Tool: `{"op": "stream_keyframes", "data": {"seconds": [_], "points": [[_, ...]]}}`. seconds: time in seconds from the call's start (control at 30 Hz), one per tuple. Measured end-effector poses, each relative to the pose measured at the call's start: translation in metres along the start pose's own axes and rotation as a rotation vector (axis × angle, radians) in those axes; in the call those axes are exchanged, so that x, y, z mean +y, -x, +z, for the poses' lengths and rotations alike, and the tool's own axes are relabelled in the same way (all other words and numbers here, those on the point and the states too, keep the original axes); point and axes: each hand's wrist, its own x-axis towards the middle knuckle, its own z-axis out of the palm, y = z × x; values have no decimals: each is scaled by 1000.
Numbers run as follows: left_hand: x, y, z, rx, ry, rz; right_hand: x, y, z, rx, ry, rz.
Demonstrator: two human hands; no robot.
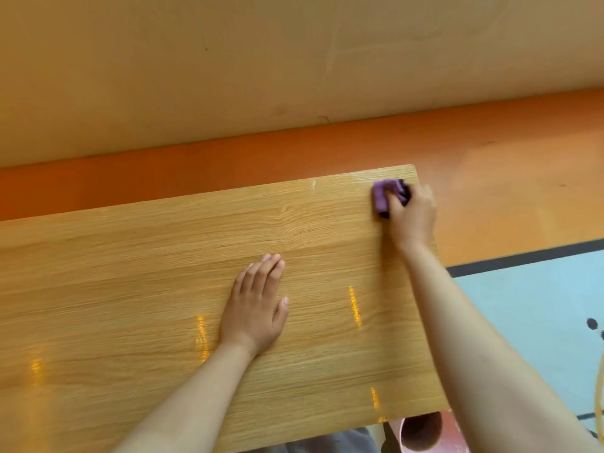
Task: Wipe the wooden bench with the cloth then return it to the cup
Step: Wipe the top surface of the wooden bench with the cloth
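Observation:
The wooden bench (147, 273) fills the lower left and middle of the head view, its top a light oak grain. My right hand (412, 214) grips a bunched purple cloth (383, 195) and holds it against the bench top at the far right corner. My left hand (256, 305) lies flat on the middle of the bench, fingers straight and together. A pink cup (421, 434) sits below the bench's near right corner, its opening facing the camera, partly hidden by the bench edge and my right forearm.
Beyond the bench runs an orange floor strip (228, 158) and a tan wall (261, 60). To the right lies a pale blue mat (529, 305) with a dark border. A yellow cord (599, 400) hangs at the right edge. Grey fabric shows under the bench's near edge.

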Motion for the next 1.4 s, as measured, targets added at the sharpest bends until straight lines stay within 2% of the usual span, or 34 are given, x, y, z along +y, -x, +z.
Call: {"op": "stream_keyframes", "data": {"seconds": [0.13,0.37,0.47,0.63,0.77,0.93,1.17,1.4], "points": [[-1,-1,0,3,5,-2,-9,-1,8,29,3,53],[0,-2,-3,13,-13,0,-77,28,69,-264,-100,-186],[0,-2,-2,7,-17,-5,-61,5,54,-217,-106,-187],[-2,-1,1,8,-21,-1,-6,-49,7,-70,-16,-71],[-2,-1,2,13,-12,2,17,-73,-16,-62,38,-15],[-2,-2,1,14,-6,2,20,-84,-20,-104,-7,15],[-2,-1,2,17,-15,-3,31,-69,-32,-135,-45,90],[-1,1,4,48,-14,8,64,8,-67,-157,-90,118]]}}
